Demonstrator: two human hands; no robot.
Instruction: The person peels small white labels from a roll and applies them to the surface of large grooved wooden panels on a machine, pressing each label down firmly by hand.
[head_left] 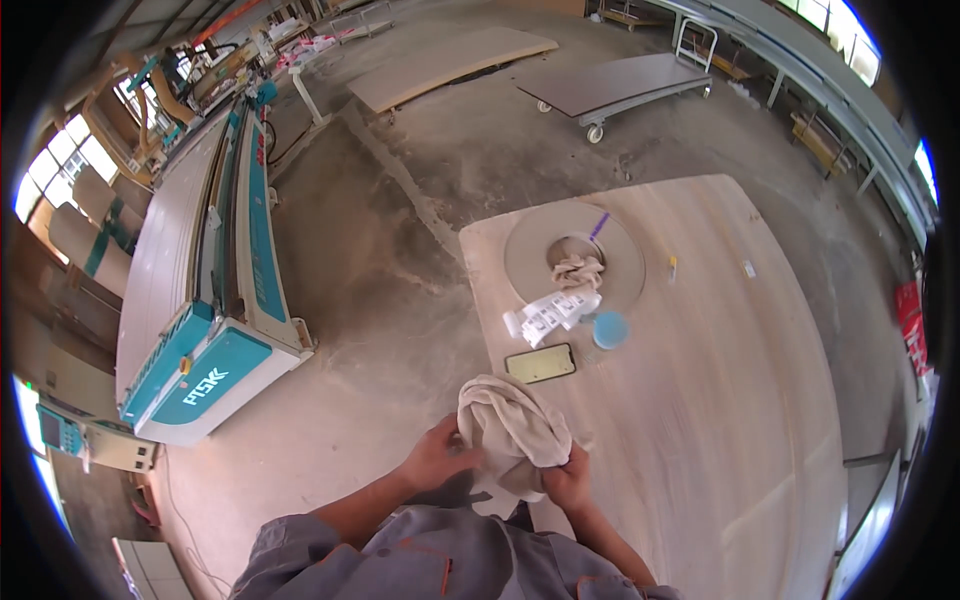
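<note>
A bunched beige cloth hangs between my hands at the near left edge of the wood-grain board. My left hand grips its left side, fingers closed round the fabric. On the other side my right hand pinches the lower right part. Just beyond the cloth lies a phone with a pale yellow screen. Past it are a light-blue round lid or container and a white printed label strip. Behind them a flat beige coil of banding lies on its side, with a second crumpled cloth at its centre.
The board spreads to my right, bearing a small yellow item and a small white piece. A long teal-and-white machine stands on the left. Farther off are a flat cart and a large panel.
</note>
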